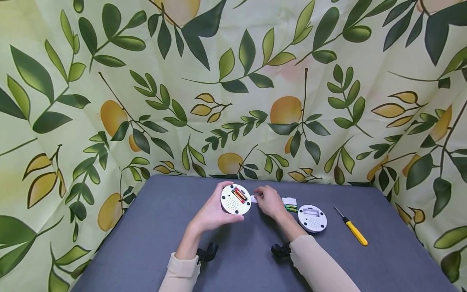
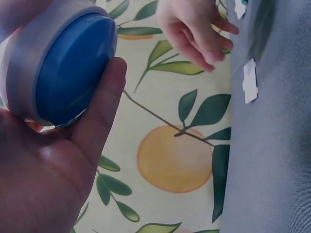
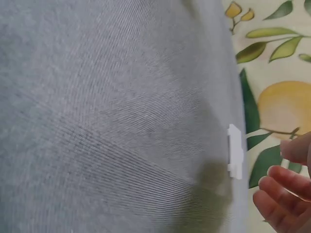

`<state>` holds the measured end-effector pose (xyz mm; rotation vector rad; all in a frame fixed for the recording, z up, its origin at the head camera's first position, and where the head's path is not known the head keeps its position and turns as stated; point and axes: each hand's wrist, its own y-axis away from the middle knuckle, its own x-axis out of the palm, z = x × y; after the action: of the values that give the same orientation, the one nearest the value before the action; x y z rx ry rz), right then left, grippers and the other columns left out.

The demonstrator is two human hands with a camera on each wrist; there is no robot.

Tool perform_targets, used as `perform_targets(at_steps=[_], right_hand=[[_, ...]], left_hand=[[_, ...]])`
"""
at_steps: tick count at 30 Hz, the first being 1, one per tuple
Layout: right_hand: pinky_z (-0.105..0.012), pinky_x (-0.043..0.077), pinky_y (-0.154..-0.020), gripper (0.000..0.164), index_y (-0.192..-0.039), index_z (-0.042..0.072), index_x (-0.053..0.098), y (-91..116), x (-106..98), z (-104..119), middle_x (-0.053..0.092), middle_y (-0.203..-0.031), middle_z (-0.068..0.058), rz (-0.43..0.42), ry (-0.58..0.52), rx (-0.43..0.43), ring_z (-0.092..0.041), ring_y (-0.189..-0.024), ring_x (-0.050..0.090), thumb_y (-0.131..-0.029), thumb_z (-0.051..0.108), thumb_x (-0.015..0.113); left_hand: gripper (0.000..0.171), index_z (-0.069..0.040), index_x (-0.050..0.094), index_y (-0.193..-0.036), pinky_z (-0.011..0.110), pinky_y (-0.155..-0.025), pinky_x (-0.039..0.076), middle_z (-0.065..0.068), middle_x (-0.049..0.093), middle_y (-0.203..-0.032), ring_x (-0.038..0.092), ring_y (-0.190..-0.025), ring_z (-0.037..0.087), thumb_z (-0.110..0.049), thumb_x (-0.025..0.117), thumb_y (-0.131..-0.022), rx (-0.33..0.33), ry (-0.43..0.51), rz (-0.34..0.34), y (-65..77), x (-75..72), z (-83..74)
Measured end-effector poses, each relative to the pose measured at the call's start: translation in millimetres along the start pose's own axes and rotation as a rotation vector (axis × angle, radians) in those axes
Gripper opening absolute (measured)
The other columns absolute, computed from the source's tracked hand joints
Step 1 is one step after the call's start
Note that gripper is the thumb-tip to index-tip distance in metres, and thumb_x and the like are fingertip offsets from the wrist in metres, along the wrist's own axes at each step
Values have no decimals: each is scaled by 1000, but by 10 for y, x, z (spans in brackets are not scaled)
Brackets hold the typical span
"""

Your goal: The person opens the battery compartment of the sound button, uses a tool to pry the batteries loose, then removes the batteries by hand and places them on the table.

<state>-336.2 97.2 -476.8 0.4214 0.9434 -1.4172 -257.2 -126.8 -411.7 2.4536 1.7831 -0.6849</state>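
Note:
My left hand (image 1: 211, 213) grips a round white device (image 1: 230, 206) by its edge, its underside facing up toward the head camera. Red-and-black batteries (image 1: 239, 194) sit in the uncovered compartment of that underside. In the left wrist view the device's other face is a glossy blue dome (image 2: 77, 68), with a finger along its side. My right hand (image 1: 269, 201) hovers over the far part of the table, fingers loosely bent and holding nothing. Close to its fingertips, a small white battery cover (image 3: 235, 151) lies on the table, apart from them.
Right of my right hand lie a second white cover (image 1: 289, 200) and green batteries (image 1: 291, 208). A second round device (image 1: 313, 224) rests underside up with its compartment uncovered. Farther right is a yellow-handled screwdriver (image 1: 355, 232). A leaf-patterned curtain (image 1: 251, 134) hangs behind the grey table (image 1: 146, 243).

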Motion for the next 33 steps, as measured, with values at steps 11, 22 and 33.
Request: perform_targets(at_steps=[11, 22, 33], right_hand=[[-40, 54, -81, 18, -110, 2, 74, 203, -313, 64, 67, -97, -5, -66, -107, -82, -19, -89, 63, -95, 10, 69], [-47, 51, -86, 16, -109, 10, 76, 577, -803, 87, 70, -104, 0, -79, 17, -182, -23, -100, 64, -99, 19, 68], [-45, 53, -80, 15, -109, 12, 75, 921, -1133, -73, 69, -106, 1, -114, 190, -263, -22, -101, 61, -96, 16, 70]], left_hand=[[101, -20, 35, -148, 42, -98, 42, 1, 56, -130, 55, -112, 20, -18, 96, -67, 16, -8, 4, -4, -3, -1], [101, -17, 36, -148, 41, -100, 42, 0, 57, -129, 56, -112, 19, -18, 96, -66, 25, -3, 29, -14, 53, -13], [99, -22, 37, -146, 42, -101, 40, 0, 57, -130, 55, -114, 19, -18, 95, -66, 12, 23, 56, -4, 113, -25]])
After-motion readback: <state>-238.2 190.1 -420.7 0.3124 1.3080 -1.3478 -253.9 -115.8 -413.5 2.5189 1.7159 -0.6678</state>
